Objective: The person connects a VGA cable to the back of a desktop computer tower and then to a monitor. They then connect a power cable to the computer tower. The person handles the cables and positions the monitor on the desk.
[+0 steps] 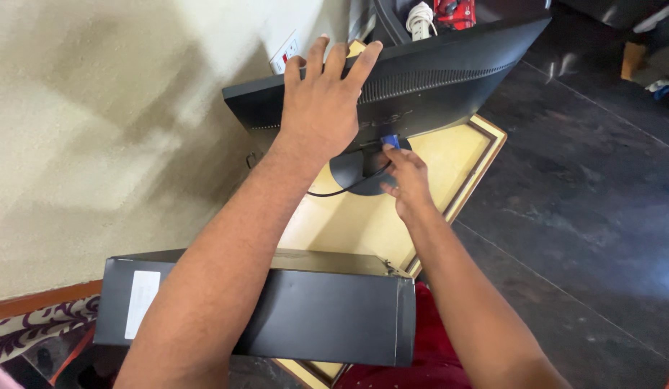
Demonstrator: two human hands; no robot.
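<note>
Blue connector (390, 141) sits at the back of the black monitor (435, 79), pinched between the fingertips of the right hand (406, 184); a black cable (349, 190) trails from it over the round stand base (352, 171). Left hand (323, 104) lies flat with fingers spread against the monitor's rear panel. Monitor stands on a yellow table (363, 223) beside a black computer case (313, 310), near the wall (96, 130).

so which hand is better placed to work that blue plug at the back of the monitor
Right. The right hand already has its fingers on the blue plug, while the left hand lies flat across the back of the monitor, probably steadying it.
</note>
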